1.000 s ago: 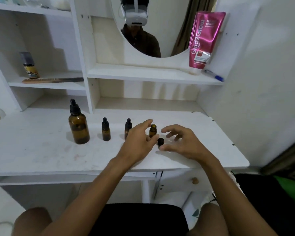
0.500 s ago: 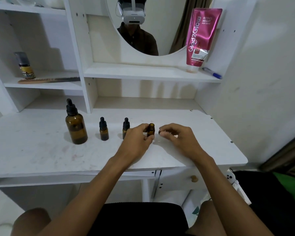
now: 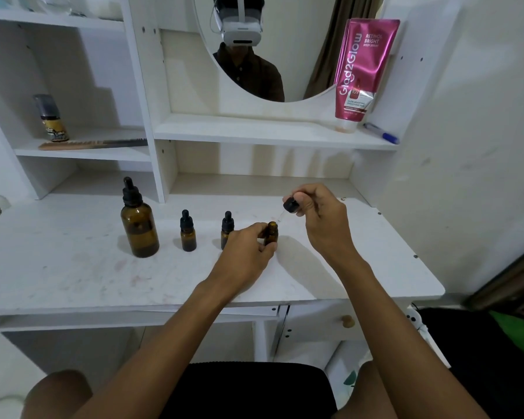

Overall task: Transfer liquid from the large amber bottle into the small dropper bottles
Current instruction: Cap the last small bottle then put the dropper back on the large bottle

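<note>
The large amber bottle (image 3: pixel 139 228) stands capped with its black dropper top at the left of the white desk (image 3: pixel 73 267). Two small capped dropper bottles (image 3: pixel 188 232) (image 3: pixel 226 226) stand to its right. My left hand (image 3: pixel 248 247) grips a third small bottle (image 3: pixel 271 233), which is uncapped and upright on the desk. My right hand (image 3: pixel 318 216) holds that bottle's black dropper cap (image 3: pixel 289 206) tilted just above and right of the open neck, its glass pipette pointing down toward it.
A pink lotion tube (image 3: pixel 360 71) and a blue pen (image 3: pixel 380 134) sit on the shelf above. A small spray bottle (image 3: pixel 50 117) and a comb (image 3: pixel 94 143) lie on the left shelf. A mirror (image 3: pixel 263 46) hangs behind.
My right hand picked the dropper cap off the desk and raised it above the open small bottle. My left hand closed around that bottle.
</note>
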